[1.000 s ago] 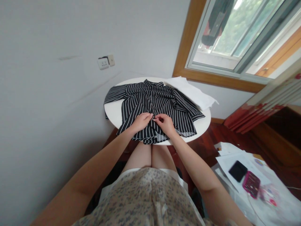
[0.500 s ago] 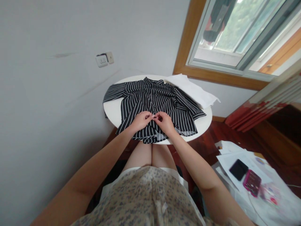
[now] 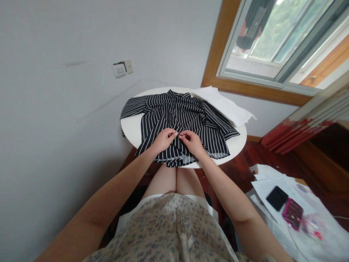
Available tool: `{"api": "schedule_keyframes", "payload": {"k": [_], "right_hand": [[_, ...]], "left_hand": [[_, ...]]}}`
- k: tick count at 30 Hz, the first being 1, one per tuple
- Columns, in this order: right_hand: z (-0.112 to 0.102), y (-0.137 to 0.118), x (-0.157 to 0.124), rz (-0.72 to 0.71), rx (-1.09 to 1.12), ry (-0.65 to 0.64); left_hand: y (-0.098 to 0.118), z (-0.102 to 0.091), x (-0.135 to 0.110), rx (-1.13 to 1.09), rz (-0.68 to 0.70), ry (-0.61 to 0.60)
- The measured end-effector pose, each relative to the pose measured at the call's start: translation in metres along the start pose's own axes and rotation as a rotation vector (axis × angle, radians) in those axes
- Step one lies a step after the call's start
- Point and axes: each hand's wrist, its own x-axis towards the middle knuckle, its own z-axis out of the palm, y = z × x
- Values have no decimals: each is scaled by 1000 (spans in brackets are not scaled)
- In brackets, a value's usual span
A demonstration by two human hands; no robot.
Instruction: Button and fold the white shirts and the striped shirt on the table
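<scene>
A black shirt with white stripes [image 3: 188,116] lies spread on a round white table [image 3: 131,129], its collar toward the wall and its hem near me. Over the lower part of its front placket, my left hand [image 3: 165,139] pinches the cloth between thumb and fingers. My right hand [image 3: 191,142] pinches the shirt just beside it, the fingertips of both hands almost meeting. Any button between them is too small to make out. The hem is rumpled below my hands, and its paler inner side shows.
A folded white cloth or paper [image 3: 223,105] lies at the table's back right, partly against a sleeve. Lower right, a white-covered surface [image 3: 327,225] bears papers, a dark flat object [image 3: 277,198] and a pink-cased phone [image 3: 292,214] with a cable. A wall socket [image 3: 119,70] is behind the table.
My fingertips have moved slightly apart at the placket, with both hands still pinching the cloth. The shirt lies nearly as before.
</scene>
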Motion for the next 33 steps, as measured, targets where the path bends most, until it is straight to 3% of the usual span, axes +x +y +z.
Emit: {"api": "schedule_keyframes", "payload": {"k": [15, 25, 33], "right_hand": [[-2, -7, -2, -135, -176, 52], [0, -8, -4, -131, -248, -26], [-1, -8, -2, -69, -213, -2]], "left_hand": [[1, 0, -3, 94, 14, 19], [8, -2, -9, 400, 33, 14], [29, 0, -16, 670, 104, 6]]}}
